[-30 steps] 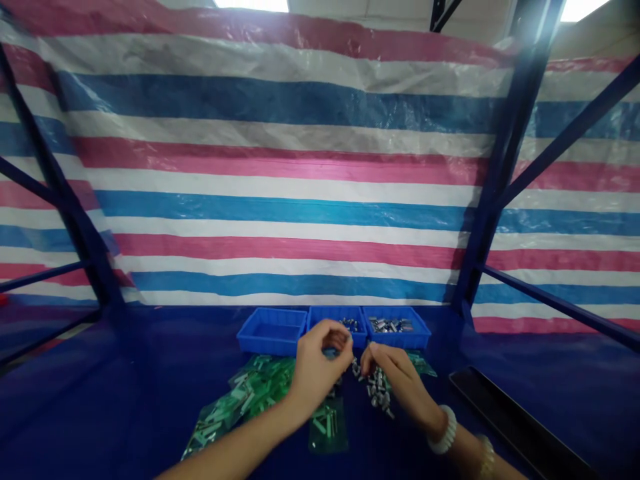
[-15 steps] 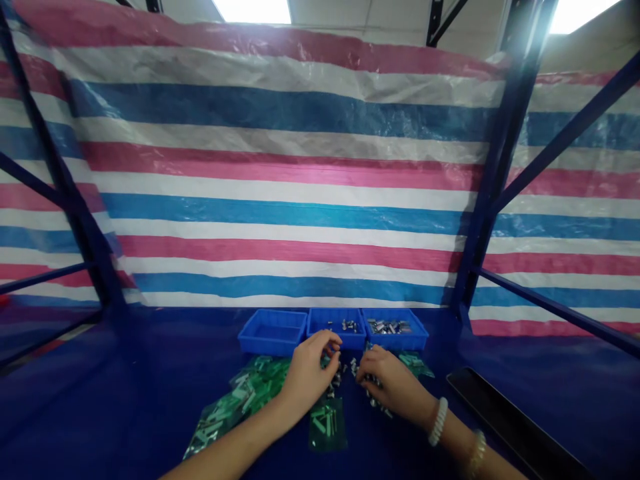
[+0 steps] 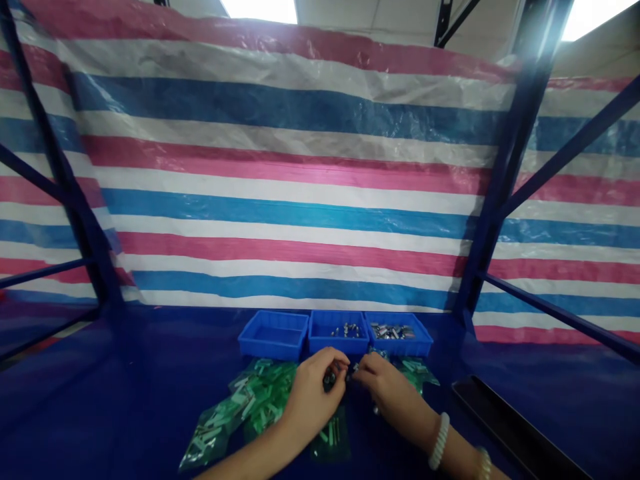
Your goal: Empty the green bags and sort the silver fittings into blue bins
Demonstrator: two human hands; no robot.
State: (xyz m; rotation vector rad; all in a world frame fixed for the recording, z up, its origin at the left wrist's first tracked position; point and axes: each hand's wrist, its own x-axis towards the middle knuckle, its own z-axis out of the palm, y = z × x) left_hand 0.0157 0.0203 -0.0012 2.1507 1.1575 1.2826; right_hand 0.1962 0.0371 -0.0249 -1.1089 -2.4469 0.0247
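My left hand (image 3: 316, 388) is curled low over the table, its thumb and fingertips drawn together. Small dark and shiny bits show inside the curl, but whether they are gripped or lie behind is unclear. Close by on the right, my right hand (image 3: 389, 387) pinches a small shiny metal piece (image 3: 356, 367) between thumb and fingertips. Beneath the left wrist lies a small clear bag (image 3: 330, 437) with green-tinted strips in it. A loose metal piece (image 3: 376, 410) sits under the right hand, which hides others.
Behind the hands stand three blue bins: the left one (image 3: 274, 335) bare inside, the middle (image 3: 339, 343) and right (image 3: 400, 343) holding small metal parts. Several green-tinted bags (image 3: 250, 397) pile at left, more (image 3: 415, 370) at right. A long black tray-like object (image 3: 510, 420) lies right.
Both hands have come closer together, and my left fingers have curled in more. My right fingertips now pinch a small metal piece. The view has shifted slightly.
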